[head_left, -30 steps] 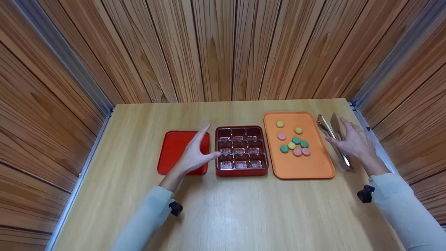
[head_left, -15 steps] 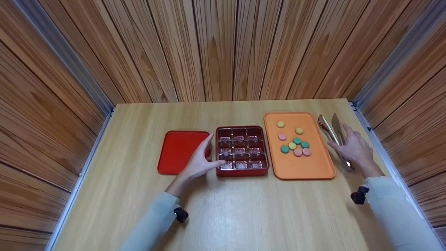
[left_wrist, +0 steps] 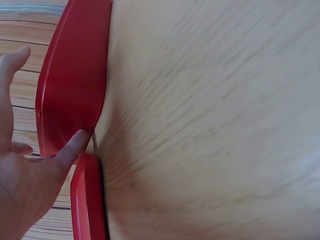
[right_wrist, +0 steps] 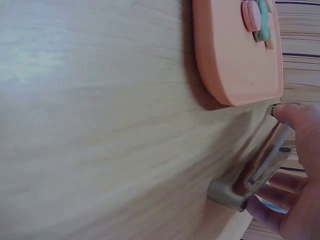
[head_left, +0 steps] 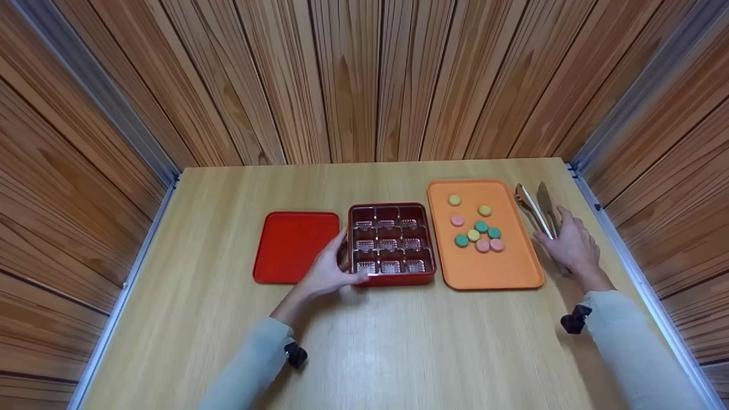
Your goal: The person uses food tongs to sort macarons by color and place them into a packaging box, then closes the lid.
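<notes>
**Hands on box and tongs, tray untouched**

Currently the left hand sits at the near-left corner of the red compartment box, thumb on the box's front edge, fingers relaxed and slightly apart along its left wall, in the gap between box and red lid. Left wrist view confirms it: one finger touches where lid and box nearly meet. Not a clamp, just contact.

Right hand lies on the metal tongs, which rest on the wooden table just right of the orange tray. Right wrist view: thumb on one side of the tongs, fingers curling under the other, so it grips them near the hinge end. Tongs are flat on the table.

Box is mid-table, nine compartments with clear liners, between lid (left) and tray (right). Box and tray are just beside each other; I cannot tell if they touch.

Tray holds round macarons: yellow, pink, green, a loose cluster plus three singles farther back. Wood-panel walls around the table.
</notes>
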The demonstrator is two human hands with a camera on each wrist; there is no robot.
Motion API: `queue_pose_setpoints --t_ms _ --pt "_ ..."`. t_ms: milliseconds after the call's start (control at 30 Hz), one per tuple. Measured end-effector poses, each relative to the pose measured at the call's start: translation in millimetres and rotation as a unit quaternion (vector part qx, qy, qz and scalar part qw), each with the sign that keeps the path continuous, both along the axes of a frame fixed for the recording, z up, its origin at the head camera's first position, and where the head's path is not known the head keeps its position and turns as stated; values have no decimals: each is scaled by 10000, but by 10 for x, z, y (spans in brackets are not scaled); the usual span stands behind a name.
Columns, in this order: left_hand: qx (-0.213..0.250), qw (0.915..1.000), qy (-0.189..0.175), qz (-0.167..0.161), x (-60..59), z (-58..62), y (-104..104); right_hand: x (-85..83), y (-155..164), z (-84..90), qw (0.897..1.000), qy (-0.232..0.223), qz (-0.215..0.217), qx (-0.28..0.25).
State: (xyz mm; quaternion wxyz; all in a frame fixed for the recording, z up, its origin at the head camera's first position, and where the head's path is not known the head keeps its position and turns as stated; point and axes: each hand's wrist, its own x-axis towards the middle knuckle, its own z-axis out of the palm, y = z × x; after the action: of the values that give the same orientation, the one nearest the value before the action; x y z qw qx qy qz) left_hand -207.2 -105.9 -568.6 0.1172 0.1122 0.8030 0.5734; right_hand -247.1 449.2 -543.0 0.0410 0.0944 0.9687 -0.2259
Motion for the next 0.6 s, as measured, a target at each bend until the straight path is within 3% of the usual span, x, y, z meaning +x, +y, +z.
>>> queue_pose_setpoints --t_ms 433,600 --pt "-609 9981 -1 -110 -15 -20 -7 57 47 -106 10000 49 -10 -16" --pt "-597 9981 -11 -119 -25 -16 -14 57 53 -108 10000 86 7 -47"
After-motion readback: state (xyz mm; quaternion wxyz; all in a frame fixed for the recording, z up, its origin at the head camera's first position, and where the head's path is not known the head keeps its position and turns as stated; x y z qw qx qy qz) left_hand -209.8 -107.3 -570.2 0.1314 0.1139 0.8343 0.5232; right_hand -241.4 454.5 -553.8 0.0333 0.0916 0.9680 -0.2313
